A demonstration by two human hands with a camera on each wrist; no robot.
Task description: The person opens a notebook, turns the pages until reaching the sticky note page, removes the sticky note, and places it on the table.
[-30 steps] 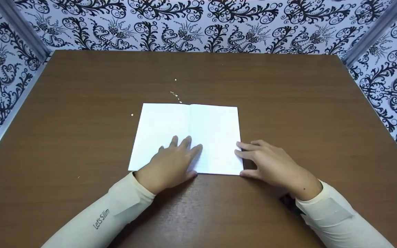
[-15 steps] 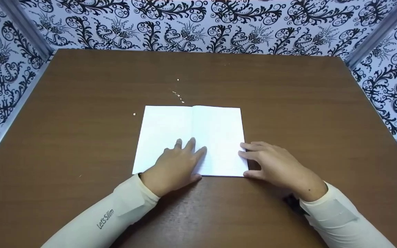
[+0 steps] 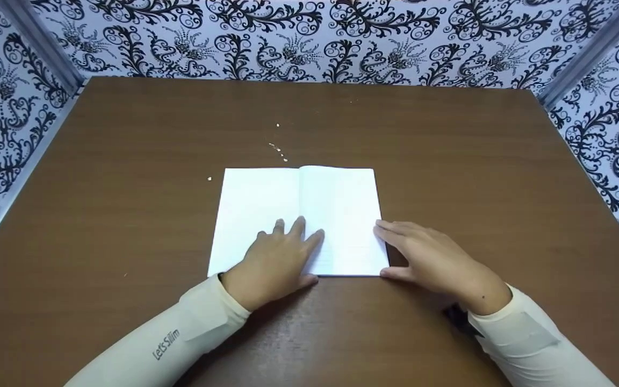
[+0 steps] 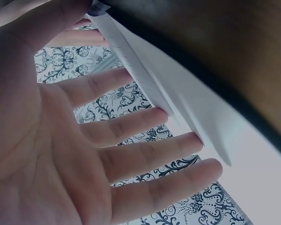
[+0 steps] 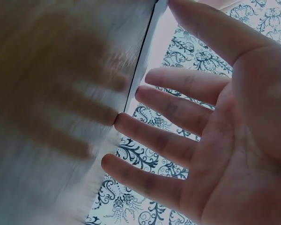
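On the table (image 3: 460,156) | we're likely flattening the book (image 3: 347,209) | left hand (image 3: 273,263), right hand (image 3: 433,258) spread, gripping nothing | next: gentle pressing, maybe

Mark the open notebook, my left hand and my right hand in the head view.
Open notebook (image 3: 321,207): head view, on the right page near the centre fold.
Left hand (image 3: 273,264): head view, on the back of the hand.
Right hand (image 3: 434,257): head view, on the back of the hand.
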